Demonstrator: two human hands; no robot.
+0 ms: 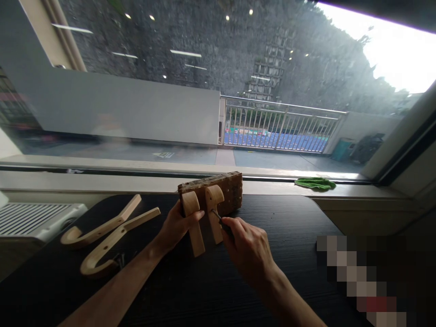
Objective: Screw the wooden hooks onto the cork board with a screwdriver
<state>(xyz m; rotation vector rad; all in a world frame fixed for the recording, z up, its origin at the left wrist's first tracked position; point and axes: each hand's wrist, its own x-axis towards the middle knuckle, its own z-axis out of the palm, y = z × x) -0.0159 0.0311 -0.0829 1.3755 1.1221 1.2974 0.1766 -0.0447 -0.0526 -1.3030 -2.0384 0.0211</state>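
A rough brown wooden block is held tilted above the table, with two pale curved wooden hooks against its face. My left hand grips the block at its left end, its thumb across the left hook. In my closed right hand is a screwdriver, its handle mostly hidden by the fingers. The screwdriver's tip meets the right hook near its middle; the screw there is too small to make out. A dark hole shows higher on that hook.
Two more wooden hooks, one farther back and one nearer, lie on the black table at left. Several screws are beside them. A green cloth rests on the windowsill. A white radiator stands at far left.
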